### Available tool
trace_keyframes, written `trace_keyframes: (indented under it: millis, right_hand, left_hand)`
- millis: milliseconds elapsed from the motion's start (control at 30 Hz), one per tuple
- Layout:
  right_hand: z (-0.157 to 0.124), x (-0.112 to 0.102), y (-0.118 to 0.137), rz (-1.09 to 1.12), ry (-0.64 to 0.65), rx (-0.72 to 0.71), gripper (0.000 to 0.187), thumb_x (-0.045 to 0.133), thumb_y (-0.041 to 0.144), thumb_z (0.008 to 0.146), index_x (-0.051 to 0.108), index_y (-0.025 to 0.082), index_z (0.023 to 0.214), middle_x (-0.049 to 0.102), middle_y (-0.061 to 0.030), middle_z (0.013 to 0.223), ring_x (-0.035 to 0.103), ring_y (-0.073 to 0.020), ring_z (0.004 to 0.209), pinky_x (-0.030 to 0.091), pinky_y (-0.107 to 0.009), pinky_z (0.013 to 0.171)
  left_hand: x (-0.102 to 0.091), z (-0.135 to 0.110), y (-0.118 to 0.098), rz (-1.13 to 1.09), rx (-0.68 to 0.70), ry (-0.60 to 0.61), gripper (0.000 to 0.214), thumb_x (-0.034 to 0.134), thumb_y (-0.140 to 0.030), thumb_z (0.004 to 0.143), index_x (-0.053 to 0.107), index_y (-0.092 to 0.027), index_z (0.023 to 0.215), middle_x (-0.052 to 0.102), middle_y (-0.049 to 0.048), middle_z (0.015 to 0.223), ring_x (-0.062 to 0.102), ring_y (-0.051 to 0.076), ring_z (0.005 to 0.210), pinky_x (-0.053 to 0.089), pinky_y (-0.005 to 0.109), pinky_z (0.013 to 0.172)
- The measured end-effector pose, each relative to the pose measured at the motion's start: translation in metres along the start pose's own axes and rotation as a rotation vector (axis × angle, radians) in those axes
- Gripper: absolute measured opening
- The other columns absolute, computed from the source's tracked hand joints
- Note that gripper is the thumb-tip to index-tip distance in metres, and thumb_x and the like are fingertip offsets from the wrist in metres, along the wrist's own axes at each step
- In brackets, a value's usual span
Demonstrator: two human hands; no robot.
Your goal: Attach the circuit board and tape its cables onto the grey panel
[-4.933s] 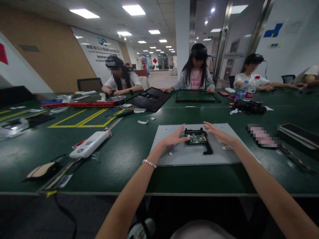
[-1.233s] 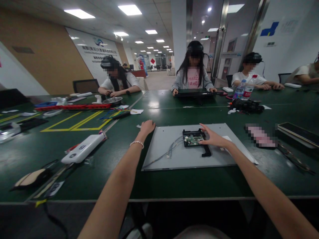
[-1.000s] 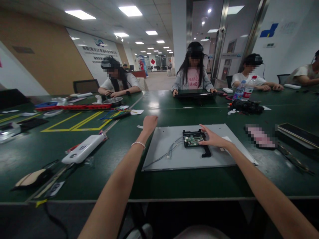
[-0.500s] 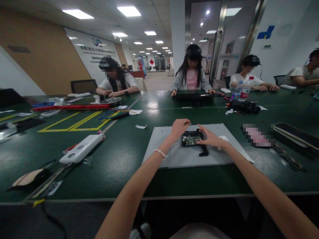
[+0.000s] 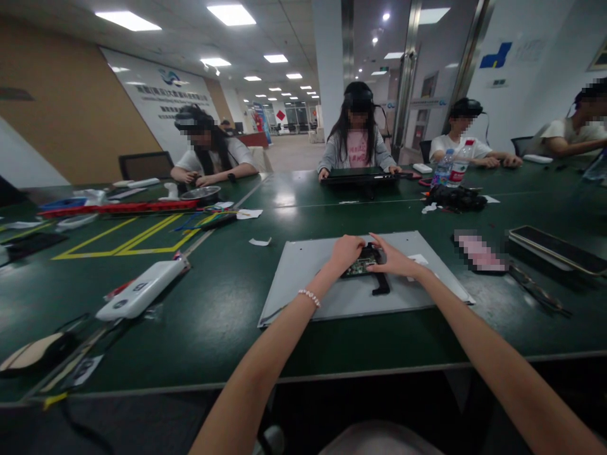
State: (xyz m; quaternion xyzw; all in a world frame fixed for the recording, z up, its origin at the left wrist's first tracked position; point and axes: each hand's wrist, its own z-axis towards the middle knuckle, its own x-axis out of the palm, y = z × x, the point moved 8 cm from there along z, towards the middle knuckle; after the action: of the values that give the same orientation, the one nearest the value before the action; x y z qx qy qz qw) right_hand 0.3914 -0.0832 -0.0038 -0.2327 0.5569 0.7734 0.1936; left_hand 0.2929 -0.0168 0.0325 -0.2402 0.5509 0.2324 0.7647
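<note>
A grey metal panel (image 5: 303, 278) lies flat on the green table in front of me. On it sits a small green circuit board in a black bracket (image 5: 366, 262). My left hand (image 5: 345, 253) rests on the board's left side with its fingers curled, pinching something too small to name. From the right, my right hand (image 5: 391, 259) touches the board, fingers bent and pressed to its edge. A black arm of the bracket (image 5: 380, 285) sticks out toward me below the hands.
A white power bank (image 5: 140, 296) lies to the left, a paper scrap (image 5: 260, 241) beyond the panel. To the right are a pink item (image 5: 477, 253) and a dark flat screen (image 5: 550, 249). Water bottles (image 5: 450, 170) and several seated people line the far side.
My left hand left the table beyond the panel's far left corner and came to the circuit board, closed. The right hand stayed on the board. The view shifted slightly right.
</note>
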Motion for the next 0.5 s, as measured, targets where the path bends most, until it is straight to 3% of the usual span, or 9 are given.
trace_keyframes:
  millis: [500]
  right_hand:
    - [-0.0004, -0.0006, 0.0001, -0.047, -0.017, 0.004, 0.107, 0.074, 0.055, 0.068, 0.012, 0.024, 0.150, 0.043, -0.0181, 0.141, 0.040, -0.0313, 0.132, 0.031, -0.052, 0.107]
  left_hand:
    - [0.0049, 0.0031, -0.0011, 0.031, 0.022, 0.038, 0.030, 0.047, -0.016, 0.085, 0.073, -0.020, 0.098, 0.072, 0.0085, 0.096, 0.066, 0.019, 0.087, 0.047, 0.026, 0.082]
